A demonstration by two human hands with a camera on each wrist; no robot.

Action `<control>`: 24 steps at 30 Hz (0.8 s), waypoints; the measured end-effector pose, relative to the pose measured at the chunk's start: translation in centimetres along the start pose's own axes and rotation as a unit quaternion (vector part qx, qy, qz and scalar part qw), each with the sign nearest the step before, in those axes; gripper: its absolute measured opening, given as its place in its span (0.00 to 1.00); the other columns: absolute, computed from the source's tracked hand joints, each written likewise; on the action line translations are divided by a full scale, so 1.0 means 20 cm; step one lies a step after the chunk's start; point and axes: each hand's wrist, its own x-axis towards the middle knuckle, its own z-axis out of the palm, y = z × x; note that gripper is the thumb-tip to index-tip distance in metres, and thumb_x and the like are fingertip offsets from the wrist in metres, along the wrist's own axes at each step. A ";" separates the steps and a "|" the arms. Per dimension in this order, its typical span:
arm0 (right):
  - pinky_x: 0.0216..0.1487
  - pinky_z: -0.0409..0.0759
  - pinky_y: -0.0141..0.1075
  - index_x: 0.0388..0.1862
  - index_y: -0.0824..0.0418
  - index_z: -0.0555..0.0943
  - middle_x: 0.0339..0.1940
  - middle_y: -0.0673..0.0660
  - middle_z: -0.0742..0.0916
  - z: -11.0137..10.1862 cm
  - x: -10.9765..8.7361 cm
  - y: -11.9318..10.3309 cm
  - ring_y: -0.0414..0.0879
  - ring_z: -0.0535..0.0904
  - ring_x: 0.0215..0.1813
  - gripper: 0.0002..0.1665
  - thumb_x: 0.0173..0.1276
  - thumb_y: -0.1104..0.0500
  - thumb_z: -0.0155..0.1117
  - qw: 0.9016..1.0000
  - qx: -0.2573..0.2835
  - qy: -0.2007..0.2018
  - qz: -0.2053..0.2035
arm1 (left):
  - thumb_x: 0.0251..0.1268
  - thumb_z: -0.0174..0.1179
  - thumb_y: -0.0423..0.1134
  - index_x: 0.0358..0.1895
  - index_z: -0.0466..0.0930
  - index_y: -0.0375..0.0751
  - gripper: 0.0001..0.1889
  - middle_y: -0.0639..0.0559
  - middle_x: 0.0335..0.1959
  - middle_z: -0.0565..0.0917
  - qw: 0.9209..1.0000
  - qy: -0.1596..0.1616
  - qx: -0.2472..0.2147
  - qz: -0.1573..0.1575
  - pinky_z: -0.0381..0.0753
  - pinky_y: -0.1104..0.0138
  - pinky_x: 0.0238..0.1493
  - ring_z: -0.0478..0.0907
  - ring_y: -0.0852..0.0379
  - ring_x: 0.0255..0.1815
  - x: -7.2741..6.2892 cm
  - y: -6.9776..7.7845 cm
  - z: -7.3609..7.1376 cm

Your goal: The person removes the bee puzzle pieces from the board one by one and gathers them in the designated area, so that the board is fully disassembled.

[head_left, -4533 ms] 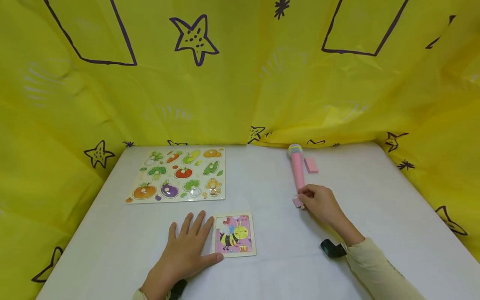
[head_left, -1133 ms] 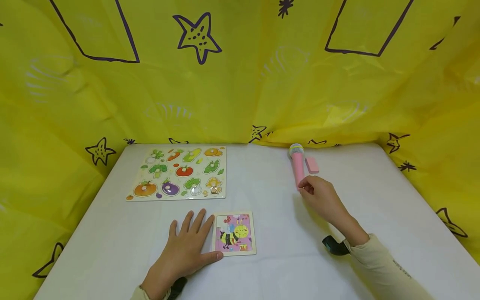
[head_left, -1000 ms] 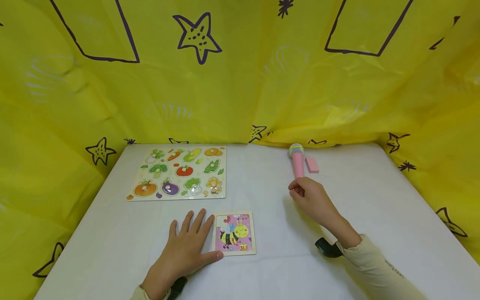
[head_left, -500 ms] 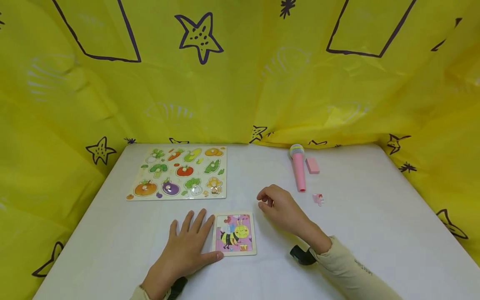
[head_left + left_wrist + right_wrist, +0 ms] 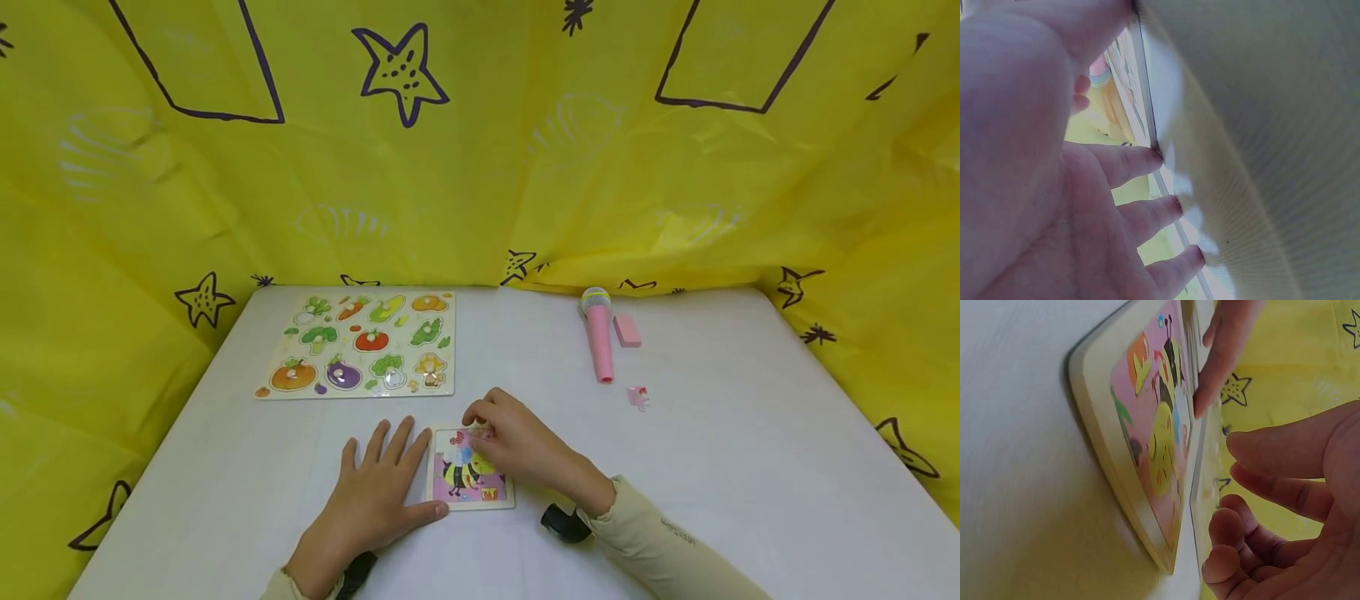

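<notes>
A small square jigsaw puzzle (image 5: 470,467) shows a bee on pink in a pale wooden frame, with a pale patch at its upper left. Flat beside its left edge rests my left hand (image 5: 375,492), fingers spread, the thumb and index fingertips at the frame. My right hand (image 5: 517,437) hovers over the puzzle's upper right corner and hides part of it. In the right wrist view, the thumb and fingers (image 5: 1272,487) are loosely bent, with a gap between them and nothing held. A loose pink jigsaw piece (image 5: 638,397) lies on the table further right.
A vegetable peg puzzle board (image 5: 356,346) lies at the back left. At the back right are a pink toy microphone (image 5: 599,337) and a pink block (image 5: 627,331). Yellow patterned cloth (image 5: 480,167) hangs behind the white table (image 5: 540,342).
My right hand has let go of the pink jigsaw piece, leaving it right of the microphone's lower end, and has moved left over the bee puzzle. The left hand has stayed in place.
</notes>
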 end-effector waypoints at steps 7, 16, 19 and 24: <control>0.47 0.76 0.40 0.52 0.64 0.86 0.44 0.56 0.79 0.04 0.02 -0.01 0.49 0.73 0.47 0.13 0.70 0.70 0.69 0.999 -0.019 -0.025 -0.021 | 0.61 0.71 0.71 0.82 0.67 0.44 0.52 0.38 0.85 0.59 1.000 0.003 -0.005 0.003 0.43 0.22 0.73 0.50 0.27 0.84 0.00 0.01 0.00; 0.45 0.73 0.38 0.52 0.62 0.87 0.42 0.54 0.77 0.05 0.04 -0.01 0.48 0.70 0.46 0.14 0.69 0.70 0.70 0.998 -0.035 -0.038 -0.026 | 0.60 0.72 0.70 0.82 0.67 0.44 0.53 0.38 0.85 0.59 1.000 0.000 -0.003 -0.003 0.42 0.22 0.73 0.50 0.27 0.84 0.00 0.01 -0.01; 0.45 0.72 0.39 0.52 0.61 0.87 0.41 0.53 0.77 0.06 0.04 -0.01 0.47 0.70 0.45 0.14 0.69 0.70 0.70 0.998 -0.044 -0.037 -0.032 | 0.61 0.72 0.70 0.82 0.67 0.43 0.52 0.38 0.85 0.59 1.000 0.004 -0.003 0.000 0.43 0.22 0.73 0.50 0.27 0.84 -0.01 0.01 -0.01; 0.45 0.70 0.39 0.48 0.61 0.88 0.41 0.53 0.76 0.06 0.05 -0.01 0.47 0.69 0.44 0.11 0.69 0.70 0.71 0.997 -0.060 -0.041 -0.040 | 0.61 0.71 0.70 0.82 0.68 0.43 0.52 0.37 0.85 0.60 1.000 0.009 -0.003 0.005 0.44 0.22 0.72 0.51 0.27 0.84 -0.01 0.01 0.00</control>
